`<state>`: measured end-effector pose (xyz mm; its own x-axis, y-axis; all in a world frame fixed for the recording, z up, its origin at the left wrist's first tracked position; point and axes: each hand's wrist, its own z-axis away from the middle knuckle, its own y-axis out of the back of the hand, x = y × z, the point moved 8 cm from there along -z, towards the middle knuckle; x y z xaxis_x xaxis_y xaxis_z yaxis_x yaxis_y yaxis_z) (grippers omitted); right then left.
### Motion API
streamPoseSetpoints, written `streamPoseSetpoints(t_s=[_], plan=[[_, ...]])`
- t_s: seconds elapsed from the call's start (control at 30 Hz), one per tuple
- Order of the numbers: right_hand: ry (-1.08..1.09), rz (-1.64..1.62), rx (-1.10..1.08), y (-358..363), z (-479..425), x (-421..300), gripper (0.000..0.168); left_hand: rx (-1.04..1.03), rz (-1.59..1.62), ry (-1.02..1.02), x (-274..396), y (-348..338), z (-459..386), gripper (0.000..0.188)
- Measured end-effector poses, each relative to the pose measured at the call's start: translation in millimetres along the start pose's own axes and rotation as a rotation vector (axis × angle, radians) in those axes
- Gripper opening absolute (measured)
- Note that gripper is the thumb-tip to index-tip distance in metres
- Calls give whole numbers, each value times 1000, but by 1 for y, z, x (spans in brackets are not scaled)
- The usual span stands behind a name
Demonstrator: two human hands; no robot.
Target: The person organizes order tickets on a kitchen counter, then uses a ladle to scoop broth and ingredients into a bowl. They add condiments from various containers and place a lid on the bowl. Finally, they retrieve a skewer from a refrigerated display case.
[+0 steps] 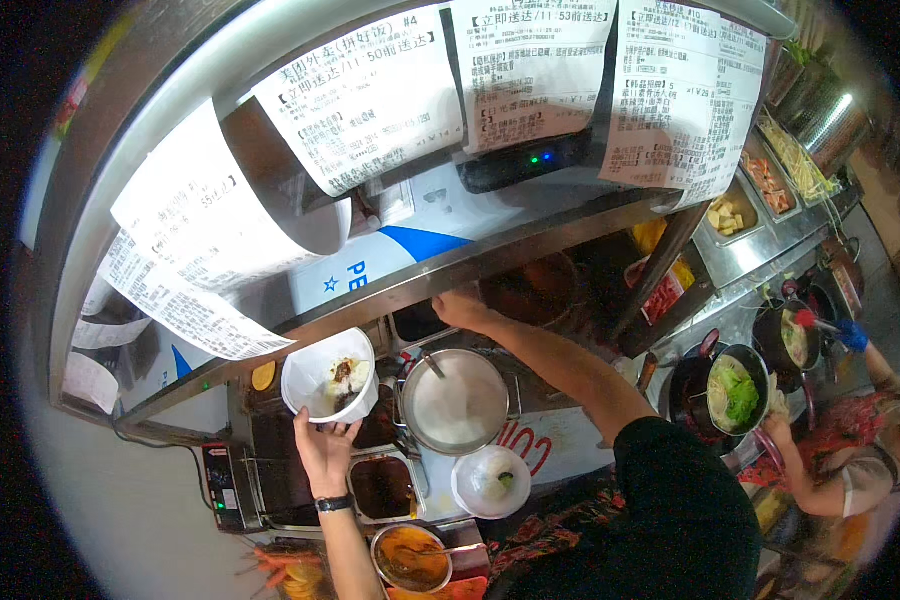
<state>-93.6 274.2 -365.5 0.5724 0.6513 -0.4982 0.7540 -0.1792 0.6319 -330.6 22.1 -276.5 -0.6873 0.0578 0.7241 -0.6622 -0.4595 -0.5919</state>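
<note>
My left hand (326,446), with a black watch at the wrist, supports a white plastic bowl (300,386) from its near side. White and dark brown seasonings (345,375) lie inside, and the bowl is tilted towards me. My right hand (459,309) reaches under the shelf to a dark rectangular pan (420,324). Its fingers look curled, but the shelf edge and shadow hide whether they hold anything. Between my arms stands a steel pot (456,405) of pale, cloudy liquid with a utensil handle over its rim. A translucent white covered bowl (490,482) sits just nearer.
Printed paper slips (360,97) hang from the shelf (390,289) above my hands. A pan of dark sauce (382,487) and a steel bowl of orange sauce (412,559) stand nearby. At right, another person's hand (778,416) is beside a pan with noodles and greens (736,390).
</note>
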Motion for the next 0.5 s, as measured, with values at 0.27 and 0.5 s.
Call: streamPoseSetpoints(t_s=[0.27, 0.5], plan=[[-133, 162, 48, 28, -19, 55, 43, 78, -56, 107, -21, -8, -39, 69], [-97, 423, -269, 63, -33, 31, 39, 134, -66, 165, -37, -20, -60, 74]])
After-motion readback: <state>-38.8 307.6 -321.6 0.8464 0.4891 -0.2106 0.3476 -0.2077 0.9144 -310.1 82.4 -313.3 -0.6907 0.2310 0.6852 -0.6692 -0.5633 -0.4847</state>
